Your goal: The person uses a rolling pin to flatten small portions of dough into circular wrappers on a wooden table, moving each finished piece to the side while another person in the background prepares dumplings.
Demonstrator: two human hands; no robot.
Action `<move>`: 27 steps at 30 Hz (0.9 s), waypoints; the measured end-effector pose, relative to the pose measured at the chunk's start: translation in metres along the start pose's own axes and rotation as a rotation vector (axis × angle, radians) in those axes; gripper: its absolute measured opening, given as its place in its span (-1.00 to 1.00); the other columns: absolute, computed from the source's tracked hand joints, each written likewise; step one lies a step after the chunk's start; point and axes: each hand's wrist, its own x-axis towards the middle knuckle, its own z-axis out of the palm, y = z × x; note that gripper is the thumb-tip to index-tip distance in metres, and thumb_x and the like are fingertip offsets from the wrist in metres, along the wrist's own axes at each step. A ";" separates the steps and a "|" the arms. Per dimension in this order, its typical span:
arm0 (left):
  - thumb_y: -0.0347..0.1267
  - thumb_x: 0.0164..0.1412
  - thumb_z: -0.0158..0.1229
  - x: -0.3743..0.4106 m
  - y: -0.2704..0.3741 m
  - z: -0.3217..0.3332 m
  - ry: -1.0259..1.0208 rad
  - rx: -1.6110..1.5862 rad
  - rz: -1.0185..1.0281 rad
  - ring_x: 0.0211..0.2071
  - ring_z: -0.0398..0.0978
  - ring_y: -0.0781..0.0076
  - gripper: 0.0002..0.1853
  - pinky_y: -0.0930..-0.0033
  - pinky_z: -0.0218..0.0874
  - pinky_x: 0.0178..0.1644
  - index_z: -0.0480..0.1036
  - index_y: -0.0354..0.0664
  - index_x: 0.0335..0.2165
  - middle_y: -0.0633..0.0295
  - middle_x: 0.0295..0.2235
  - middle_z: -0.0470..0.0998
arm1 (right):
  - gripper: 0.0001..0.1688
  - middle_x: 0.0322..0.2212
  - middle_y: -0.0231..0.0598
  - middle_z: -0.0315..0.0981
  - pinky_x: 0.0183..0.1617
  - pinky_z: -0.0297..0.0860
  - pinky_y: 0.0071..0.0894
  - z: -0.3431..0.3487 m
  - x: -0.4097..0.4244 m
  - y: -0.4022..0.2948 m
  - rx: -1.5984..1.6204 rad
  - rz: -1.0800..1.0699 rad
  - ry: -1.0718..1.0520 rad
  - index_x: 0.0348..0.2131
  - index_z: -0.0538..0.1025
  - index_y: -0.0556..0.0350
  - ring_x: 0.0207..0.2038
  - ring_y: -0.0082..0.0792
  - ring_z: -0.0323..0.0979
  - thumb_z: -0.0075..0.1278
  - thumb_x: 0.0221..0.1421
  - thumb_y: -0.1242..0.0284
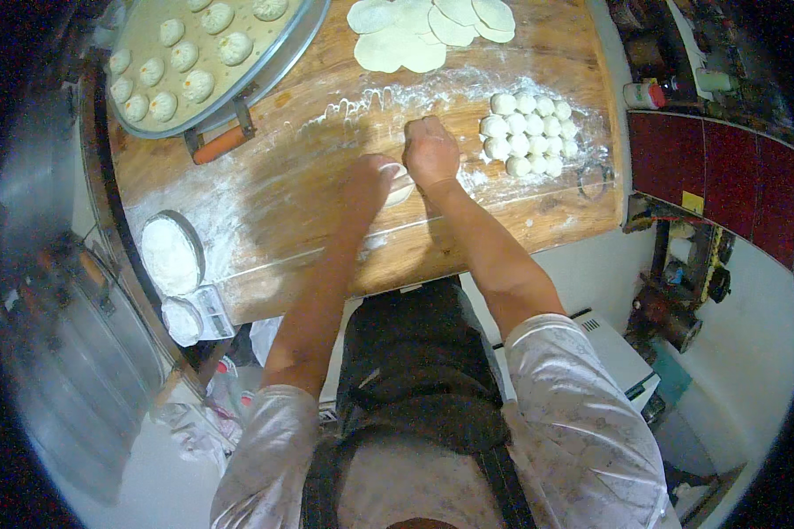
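A small round dough wrapper (399,196) lies on the floured wooden board, between my two hands. My left hand (372,177) pinches its left edge, thumb on top. Across the wrapper runs a short brown bar, which looks like a thin wooden rolling pin (401,185). My right hand (431,151) is curled over the pin's right end and hides most of it. To the right of that hand sit several rows of small dough balls (528,134). Beyond both hands, flat round dough wrappers (430,30) lie overlapping at the far side of the board.
A large round steamer tray (264,79) with an orange handle (221,145) holds several pleated buns (198,86) at the far left. A bowl of flour (170,254) and a digital scale (215,314) bearing a small floury dish (182,322) stand at the board's (291,218) left edge.
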 end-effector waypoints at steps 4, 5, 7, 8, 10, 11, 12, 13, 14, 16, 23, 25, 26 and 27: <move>-0.26 0.22 0.20 -0.025 -0.026 -0.011 0.050 -0.398 -0.394 -0.10 0.57 -0.03 -0.71 0.05 0.35 0.05 0.61 -0.20 -0.16 -0.07 -0.15 0.62 | -0.91 -0.38 -0.09 0.45 -0.24 0.37 -0.02 -0.008 -0.056 0.018 -0.027 -0.217 0.069 -0.41 0.51 0.02 -0.27 0.03 0.47 0.06 -0.03 0.53; -0.26 0.23 0.21 -0.030 -0.017 -0.020 0.043 -0.452 -0.444 -0.10 0.57 -0.03 -0.71 0.05 0.35 0.04 0.61 -0.20 -0.16 -0.06 -0.15 0.62 | -0.91 -0.39 -0.08 0.44 -0.25 0.37 -0.01 -0.014 -0.070 0.022 0.020 -0.265 0.112 -0.42 0.51 0.02 -0.28 0.03 0.47 0.06 -0.04 0.54; -0.25 0.24 0.21 -0.047 0.034 -0.050 -0.036 -0.369 -0.359 -0.12 0.58 0.01 -0.71 0.06 0.37 0.02 0.60 -0.21 -0.17 -0.04 -0.15 0.63 | -0.91 -0.37 -0.06 0.46 -0.24 0.36 0.03 -0.012 -0.075 0.028 0.044 -0.219 0.081 -0.40 0.52 0.02 -0.28 0.05 0.47 0.05 -0.02 0.52; -0.27 0.24 0.20 -0.054 0.036 -0.050 -0.058 -0.172 -0.305 -0.13 0.59 0.04 -0.71 0.07 0.37 0.01 0.59 -0.22 -0.16 -0.02 -0.15 0.63 | -0.90 -0.35 -0.05 0.48 -0.22 0.37 0.05 -0.005 -0.055 0.020 0.033 -0.140 0.009 -0.38 0.54 0.02 -0.27 0.06 0.48 0.04 0.00 0.50; -0.28 0.25 0.20 -0.028 0.038 -0.046 -0.083 0.072 -0.220 -0.14 0.59 0.08 -0.70 0.09 0.38 0.00 0.58 -0.23 -0.14 0.01 -0.14 0.63 | -0.90 -0.35 -0.05 0.48 -0.22 0.35 0.07 0.010 -0.007 0.010 0.019 -0.094 -0.001 -0.39 0.55 0.02 -0.26 0.07 0.47 0.05 0.00 0.50; -0.28 0.25 0.19 -0.017 0.039 -0.046 -0.097 0.132 -0.212 -0.14 0.59 0.10 -0.70 0.10 0.38 0.00 0.57 -0.23 -0.12 0.02 -0.14 0.63 | -0.91 -0.38 -0.05 0.45 -0.24 0.34 0.06 0.014 0.006 0.004 0.028 -0.110 0.033 -0.41 0.54 0.02 -0.26 0.07 0.46 0.06 -0.03 0.53; -0.27 0.25 0.20 -0.010 0.045 -0.047 -0.134 0.057 -0.269 -0.13 0.59 0.10 -0.69 0.11 0.38 0.01 0.56 -0.22 -0.11 0.03 -0.13 0.62 | -0.92 -0.40 -0.05 0.43 -0.26 0.32 0.06 0.015 0.008 0.005 0.026 -0.118 0.068 -0.44 0.52 0.02 -0.26 0.07 0.45 0.08 -0.05 0.55; -0.26 0.25 0.20 -0.007 0.045 -0.053 -0.160 -0.010 -0.331 -0.12 0.58 0.11 -0.68 0.11 0.38 0.02 0.56 -0.21 -0.10 0.04 -0.13 0.62 | -0.91 -0.40 -0.05 0.43 -0.26 0.33 0.05 0.011 -0.005 0.004 0.020 -0.128 0.032 -0.43 0.53 0.02 -0.27 0.06 0.45 0.08 -0.05 0.56; -0.24 0.24 0.21 -0.014 0.023 -0.047 -0.079 -0.107 -0.359 -0.11 0.58 0.07 -0.67 0.10 0.37 0.03 0.55 -0.19 -0.09 0.02 -0.13 0.62 | -0.91 -0.40 -0.06 0.43 -0.27 0.34 0.04 0.002 -0.030 0.005 0.013 -0.137 -0.005 -0.42 0.53 0.02 -0.28 0.06 0.45 0.07 -0.04 0.56; -0.21 0.23 0.22 -0.030 -0.044 -0.027 0.112 -0.306 -0.406 -0.08 0.58 0.00 -0.65 0.07 0.37 0.05 0.55 -0.15 -0.08 0.00 -0.12 0.62 | -0.90 -0.39 -0.06 0.43 -0.28 0.34 0.03 -0.013 -0.063 0.004 0.039 -0.217 -0.014 -0.41 0.53 0.02 -0.30 0.05 0.45 0.07 -0.03 0.56; -0.28 0.26 0.19 -0.032 0.055 -0.067 -0.098 0.217 -0.100 -0.18 0.60 0.13 -0.69 0.13 0.38 -0.02 0.53 -0.21 -0.08 0.09 -0.24 0.64 | -0.90 -0.39 -0.11 0.45 -0.25 0.30 0.07 0.022 -0.004 -0.002 0.020 -0.068 0.049 -0.41 0.51 0.01 -0.28 0.05 0.42 0.05 -0.02 0.56; -0.28 0.24 0.20 -0.019 0.065 -0.079 -0.166 0.203 -0.173 -0.18 0.60 0.13 -0.68 0.13 0.38 -0.02 0.53 -0.21 -0.08 0.10 -0.26 0.64 | -0.91 -0.38 -0.12 0.45 -0.24 0.30 0.07 0.022 -0.001 -0.004 0.044 -0.076 0.030 -0.41 0.51 0.01 -0.28 0.04 0.43 0.05 -0.02 0.55; -0.27 0.24 0.21 -0.020 0.033 -0.065 -0.126 0.102 -0.248 -0.17 0.60 0.11 -0.67 0.11 0.38 -0.02 0.53 -0.20 -0.08 0.08 -0.25 0.64 | -0.91 -0.38 -0.11 0.45 -0.24 0.30 0.06 0.015 -0.020 -0.001 0.063 -0.090 0.004 -0.41 0.51 0.02 -0.27 0.04 0.43 0.05 -0.02 0.55; -0.26 0.24 0.21 -0.027 -0.017 -0.044 -0.014 -0.082 -0.338 -0.17 0.60 0.08 -0.66 0.10 0.38 -0.01 0.54 -0.19 -0.08 0.06 -0.24 0.64 | -0.91 -0.38 -0.11 0.45 -0.23 0.30 0.06 0.008 -0.038 -0.004 0.092 -0.119 -0.026 -0.41 0.51 0.03 -0.27 0.03 0.43 0.05 -0.02 0.55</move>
